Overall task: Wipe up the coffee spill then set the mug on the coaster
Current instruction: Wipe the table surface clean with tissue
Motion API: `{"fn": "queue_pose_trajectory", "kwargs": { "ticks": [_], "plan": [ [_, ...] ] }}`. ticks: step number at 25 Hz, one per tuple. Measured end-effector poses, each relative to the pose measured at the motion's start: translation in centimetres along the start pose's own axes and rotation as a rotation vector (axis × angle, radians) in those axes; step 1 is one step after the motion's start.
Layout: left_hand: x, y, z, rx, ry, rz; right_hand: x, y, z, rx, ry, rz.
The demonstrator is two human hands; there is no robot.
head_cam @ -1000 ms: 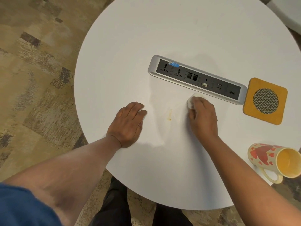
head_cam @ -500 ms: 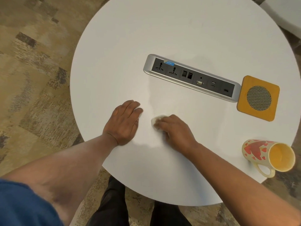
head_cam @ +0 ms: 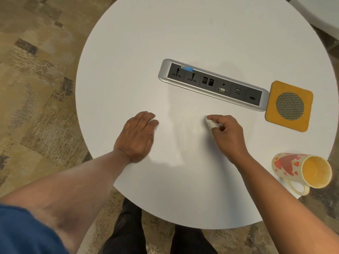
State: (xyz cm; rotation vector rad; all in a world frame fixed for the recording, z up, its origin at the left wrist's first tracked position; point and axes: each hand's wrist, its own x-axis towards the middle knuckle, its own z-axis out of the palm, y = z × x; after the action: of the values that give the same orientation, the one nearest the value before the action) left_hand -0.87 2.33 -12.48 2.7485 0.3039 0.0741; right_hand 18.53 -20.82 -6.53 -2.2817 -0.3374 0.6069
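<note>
My right hand (head_cam: 226, 136) is closed around a small wad of white tissue (head_cam: 210, 123) that touches the round white table (head_cam: 183, 33) near its middle. Just left of the wad a faint yellowish smear (head_cam: 190, 125) shows on the tabletop. My left hand (head_cam: 136, 136) lies flat, palm down, to the left of the smear. A cream mug with red hearts (head_cam: 300, 170) lies on its side at the table's right front edge, its mouth facing right. An orange square coaster with a grey mesh disc (head_cam: 289, 105) sits beyond the mug.
A silver power and data socket strip (head_cam: 213, 84) runs diagonally across the table's middle, its right end touching the coaster. Patterned carpet (head_cam: 36, 70) surrounds the table. My dark trousers (head_cam: 128, 231) show under the near edge. Another white surface (head_cam: 326, 11) is at top right.
My right hand swept the tissue from near the socket strip leftward over the brown spill mark, then back right. The dark mark is gone, leaving a faint smear. My left hand stayed put.
</note>
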Motion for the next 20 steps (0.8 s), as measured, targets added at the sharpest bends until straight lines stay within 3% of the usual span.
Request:
{"fn": "queue_pose_trajectory", "kwargs": {
  "ticks": [5,10,14,17,20],
  "plan": [
    [0.1,0.0,-0.1,0.003,-0.004,0.0,1.0,1.2,-0.1,0.08,0.057,0.11],
    [0.1,0.1,-0.1,0.001,-0.004,0.009,3.1,-0.8,1.9,-0.262,0.111,-0.221],
    [0.1,-0.1,0.0,0.013,0.002,0.013,3.4,-3.1,3.9,-0.241,-0.025,-0.338],
    [0.1,0.0,0.0,0.014,0.0,0.012,2.1,-2.9,4.5,-0.45,-0.114,-0.475],
    [0.2,0.1,-0.2,0.025,-0.015,-0.003,-1.1,-2.1,4.3,-0.497,-0.258,-0.535]
  ]
}}
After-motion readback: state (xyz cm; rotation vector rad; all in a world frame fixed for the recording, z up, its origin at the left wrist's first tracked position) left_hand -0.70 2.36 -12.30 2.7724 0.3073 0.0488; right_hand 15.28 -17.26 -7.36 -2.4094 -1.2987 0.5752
